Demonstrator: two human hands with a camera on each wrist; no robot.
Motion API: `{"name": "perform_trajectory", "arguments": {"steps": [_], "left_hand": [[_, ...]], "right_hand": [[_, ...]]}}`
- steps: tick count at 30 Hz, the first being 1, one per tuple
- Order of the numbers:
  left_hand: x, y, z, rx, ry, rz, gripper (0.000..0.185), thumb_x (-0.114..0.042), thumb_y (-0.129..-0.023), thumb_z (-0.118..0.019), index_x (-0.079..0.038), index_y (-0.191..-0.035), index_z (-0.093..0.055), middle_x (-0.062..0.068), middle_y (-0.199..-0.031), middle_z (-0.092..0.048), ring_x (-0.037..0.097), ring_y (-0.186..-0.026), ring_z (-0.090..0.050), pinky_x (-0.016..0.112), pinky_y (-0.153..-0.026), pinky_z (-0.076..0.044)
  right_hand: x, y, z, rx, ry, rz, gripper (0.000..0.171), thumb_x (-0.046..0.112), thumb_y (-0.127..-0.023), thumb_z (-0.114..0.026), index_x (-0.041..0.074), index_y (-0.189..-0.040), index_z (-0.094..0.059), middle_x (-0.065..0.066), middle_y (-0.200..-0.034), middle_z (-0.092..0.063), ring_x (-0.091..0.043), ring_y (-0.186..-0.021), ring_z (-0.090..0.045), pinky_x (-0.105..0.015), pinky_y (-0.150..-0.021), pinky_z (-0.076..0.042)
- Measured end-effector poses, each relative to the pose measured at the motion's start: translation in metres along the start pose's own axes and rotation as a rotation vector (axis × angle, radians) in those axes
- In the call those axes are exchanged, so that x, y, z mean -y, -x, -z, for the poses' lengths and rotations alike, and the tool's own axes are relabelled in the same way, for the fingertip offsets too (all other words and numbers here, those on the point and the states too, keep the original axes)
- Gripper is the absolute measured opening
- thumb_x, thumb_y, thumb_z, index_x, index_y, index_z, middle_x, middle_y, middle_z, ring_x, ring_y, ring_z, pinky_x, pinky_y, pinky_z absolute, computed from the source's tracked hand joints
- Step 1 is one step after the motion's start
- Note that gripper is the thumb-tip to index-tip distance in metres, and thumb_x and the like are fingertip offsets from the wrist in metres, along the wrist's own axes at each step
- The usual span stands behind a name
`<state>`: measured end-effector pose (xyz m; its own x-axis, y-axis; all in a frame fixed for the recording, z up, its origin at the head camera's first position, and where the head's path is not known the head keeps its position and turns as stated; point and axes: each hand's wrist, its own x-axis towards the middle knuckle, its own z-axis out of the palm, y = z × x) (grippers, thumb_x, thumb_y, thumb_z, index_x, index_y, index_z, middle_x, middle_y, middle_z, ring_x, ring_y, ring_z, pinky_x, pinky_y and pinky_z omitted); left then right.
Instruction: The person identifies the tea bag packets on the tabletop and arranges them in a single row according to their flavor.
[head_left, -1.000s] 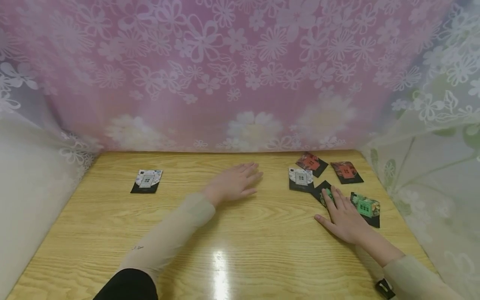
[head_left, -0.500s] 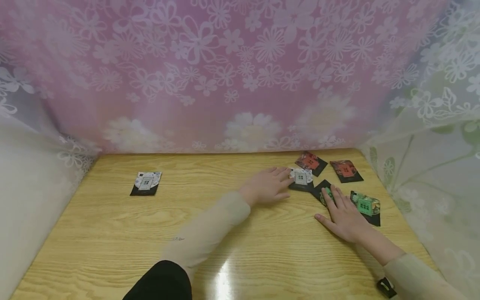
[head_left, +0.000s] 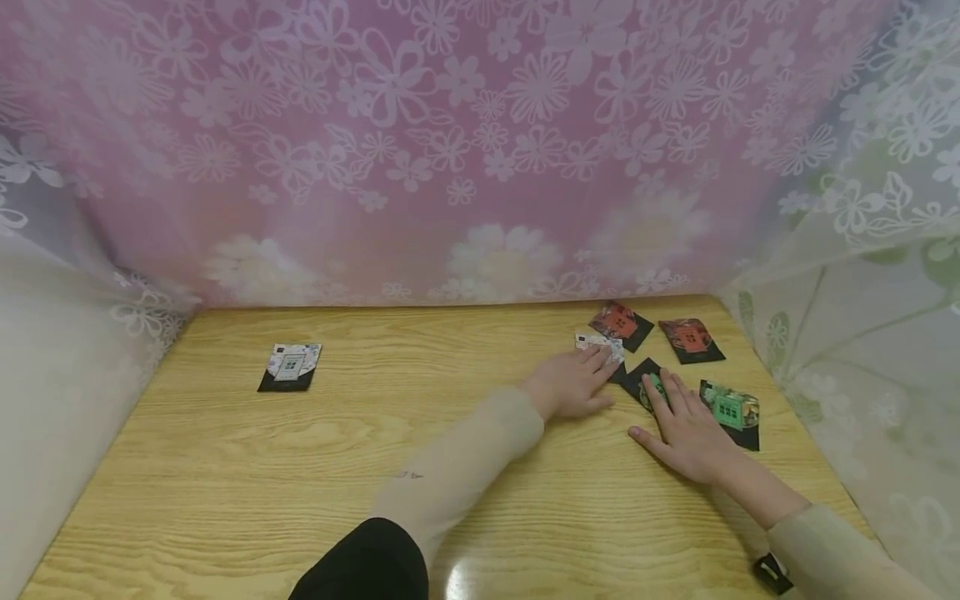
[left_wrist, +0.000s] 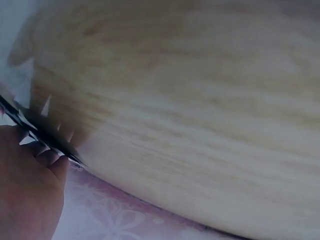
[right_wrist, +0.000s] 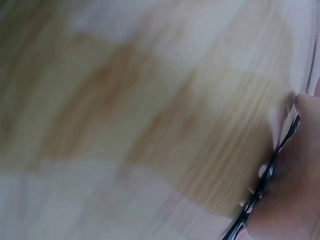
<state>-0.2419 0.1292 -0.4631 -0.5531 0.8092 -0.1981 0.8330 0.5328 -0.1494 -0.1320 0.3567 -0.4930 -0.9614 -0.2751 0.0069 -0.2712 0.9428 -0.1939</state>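
Left grip: my left hand (head_left: 573, 385) lies on the white packet (head_left: 600, 343), fingers fairly straight across its near edge; whether they pinch it, I cannot tell.
Left wrist view: blurred; my fingertips (left_wrist: 50, 159) meet a thin dark packet edge (left_wrist: 40, 137).
Right grip: my right hand (head_left: 686, 429) rests flat, fingers extended and spread, on a green packet (head_left: 651, 385); nothing clasped.
White packet position: about 1 o'clock on the wooden table (head_left: 300, 450), just left of the green packet.
Neighbours: two red packets (head_left: 619, 322) (head_left: 688, 337) at 12 o'clock of my hands; second green packet (head_left: 731, 410) at 3 o'clock of my right hand.
Outlier: another white packet (head_left: 289, 365) well apart at 10 o'clock.
Surround: floral curtain (head_left: 465, 150) behind the table.
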Motion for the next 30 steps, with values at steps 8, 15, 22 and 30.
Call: {"name": "perform_trajectory", "arguments": {"steps": [8,15,22,30], "left_hand": [[0.011,0.011,-0.012,-0.034,0.006,-0.020,0.073,-0.058,-0.114,-0.027,-0.017,-0.173,-0.012,0.005,-0.181,-0.011,0.020,-0.168,-0.012,0.031,-0.137,-0.016],[0.030,0.031,-0.026,-0.055,0.003,-0.038,0.077,-0.059,-0.113,-0.028,-0.014,-0.173,-0.009,0.011,-0.181,-0.007,0.024,-0.168,-0.010,0.034,-0.137,-0.015],[0.051,0.063,-0.037,-0.051,0.050,-0.039,0.077,-0.057,-0.114,-0.029,-0.009,-0.172,-0.010,0.014,-0.180,-0.005,0.028,-0.168,-0.007,0.037,-0.138,-0.013],[0.079,0.104,-0.047,-0.046,0.110,-0.025,0.079,-0.055,-0.114,-0.032,-0.005,-0.171,-0.011,0.019,-0.179,-0.003,0.032,-0.168,-0.006,0.041,-0.138,-0.013]], "right_hand": [[0.007,0.000,0.005,0.028,-0.001,-0.014,0.092,0.054,-0.107,-0.056,-0.001,-0.169,-0.016,-0.040,-0.170,-0.016,-0.059,-0.156,-0.020,-0.079,-0.122,-0.023],[0.002,0.000,0.000,-0.024,-0.031,0.007,0.091,0.053,-0.106,-0.058,0.001,-0.170,-0.018,-0.040,-0.170,-0.017,-0.061,-0.155,-0.021,-0.081,-0.118,-0.025],[0.007,0.002,0.009,0.048,0.001,-0.016,0.091,0.053,-0.108,-0.056,-0.003,-0.169,-0.017,-0.040,-0.170,-0.015,-0.061,-0.156,-0.020,-0.079,-0.121,-0.023],[0.004,0.002,0.005,0.017,-0.007,-0.003,0.091,0.053,-0.107,-0.057,-0.001,-0.169,-0.018,-0.039,-0.170,-0.016,-0.060,-0.156,-0.020,-0.080,-0.120,-0.025]]}}
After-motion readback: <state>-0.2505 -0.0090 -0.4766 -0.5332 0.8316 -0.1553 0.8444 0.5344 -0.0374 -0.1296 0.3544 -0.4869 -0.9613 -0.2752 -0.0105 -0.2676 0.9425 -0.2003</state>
